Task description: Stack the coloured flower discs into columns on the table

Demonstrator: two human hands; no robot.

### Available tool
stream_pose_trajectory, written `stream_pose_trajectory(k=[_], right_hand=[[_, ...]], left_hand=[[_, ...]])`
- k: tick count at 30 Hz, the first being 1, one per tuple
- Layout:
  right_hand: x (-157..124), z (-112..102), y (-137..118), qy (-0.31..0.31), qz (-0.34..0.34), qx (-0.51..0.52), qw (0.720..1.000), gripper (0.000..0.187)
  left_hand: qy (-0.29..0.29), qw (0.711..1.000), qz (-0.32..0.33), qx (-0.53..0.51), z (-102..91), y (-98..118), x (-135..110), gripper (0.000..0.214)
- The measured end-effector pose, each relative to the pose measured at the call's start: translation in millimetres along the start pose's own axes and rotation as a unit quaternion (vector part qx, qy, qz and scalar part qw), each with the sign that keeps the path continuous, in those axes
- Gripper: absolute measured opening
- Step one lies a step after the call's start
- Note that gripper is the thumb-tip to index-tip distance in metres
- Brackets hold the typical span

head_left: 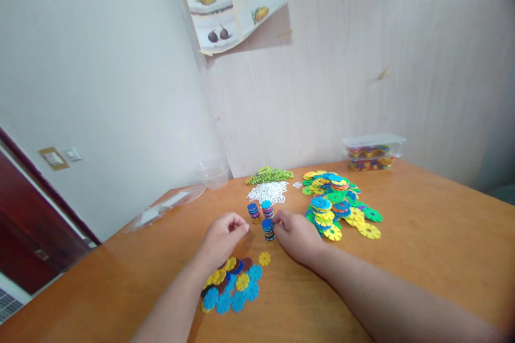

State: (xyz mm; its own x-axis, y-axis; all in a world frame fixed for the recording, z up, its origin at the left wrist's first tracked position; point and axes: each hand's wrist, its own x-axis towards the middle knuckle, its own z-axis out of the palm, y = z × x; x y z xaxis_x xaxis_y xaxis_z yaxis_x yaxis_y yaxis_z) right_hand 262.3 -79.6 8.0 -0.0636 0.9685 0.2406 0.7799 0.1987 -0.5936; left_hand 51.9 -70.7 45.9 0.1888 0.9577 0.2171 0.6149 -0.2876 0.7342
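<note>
Three short stacks of notched plastic discs stand between my hands: a front stack point(268, 230) with blue on top, a left stack point(254, 213) and a back stack point(267, 209). My right hand point(300, 237) is curled, its fingertips at the right side of the front stack; whether they grip a disc is hidden. Left of the stacks, my left hand point(226, 233) is closed, thumb against fingers, and what it may hold cannot be made out. Below it lies a loose pile of blue, yellow and brown discs point(238, 300), partly covered by my forearm. A single yellow disc point(264, 259) lies apart.
Larger flower-shaped discs point(356, 217) are heaped at the right. Behind the stacks lie white flat pieces point(267, 193) and green pieces point(269, 175). A lidded clear box point(372, 153), an open clear tub point(213, 174) and clear lids point(161, 209) rest along the table's point(422, 236) far edges.
</note>
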Motion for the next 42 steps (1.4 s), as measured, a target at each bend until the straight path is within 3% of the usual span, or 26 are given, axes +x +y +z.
stream_pose_trajectory(k=[5, 10, 16, 21, 23, 27, 31, 42], right_hand=[[0, 1, 1, 0.004, -0.002, -0.011, 1.000, 0.019], [0, 4, 2, 0.007, -0.001, -0.012, 1.000, 0.020], [-1, 1, -1, 0.011, -0.004, -0.022, 1.000, 0.018], [-3, -3, -4, 0.000, 0.004, -0.024, 1.000, 0.020], [-3, -3, -4, -0.001, 0.004, -0.022, 1.000, 0.020], [-2, -1, -2, -0.007, 0.002, -0.017, 1.000, 0.020], [-1, 0, 0, -0.008, 0.003, -0.013, 1.000, 0.020], [-4, -5, -4, -0.006, 0.000, 0.003, 1.000, 0.018]], left_hand=[[-0.102, 0.976, 0.109, 0.156, 8.7, 16, -17, 0.021], [-0.133, 0.958, 0.119, 0.222, 12.5, 14, -19, 0.021], [-0.134, 0.977, 0.099, 0.133, 15.9, 8, -16, 0.018], [-0.166, 0.986, -0.022, -0.018, 13.4, 16, -18, 0.021], [-0.137, 0.987, -0.053, -0.066, 8.4, 19, -16, 0.024], [0.014, 0.990, -0.062, -0.129, -5.6, 9, -5, 0.027], [0.074, 0.976, -0.104, -0.175, -15.4, -13, 6, 0.030], [0.112, 0.978, -0.119, -0.126, -9.0, -32, 17, 0.023]])
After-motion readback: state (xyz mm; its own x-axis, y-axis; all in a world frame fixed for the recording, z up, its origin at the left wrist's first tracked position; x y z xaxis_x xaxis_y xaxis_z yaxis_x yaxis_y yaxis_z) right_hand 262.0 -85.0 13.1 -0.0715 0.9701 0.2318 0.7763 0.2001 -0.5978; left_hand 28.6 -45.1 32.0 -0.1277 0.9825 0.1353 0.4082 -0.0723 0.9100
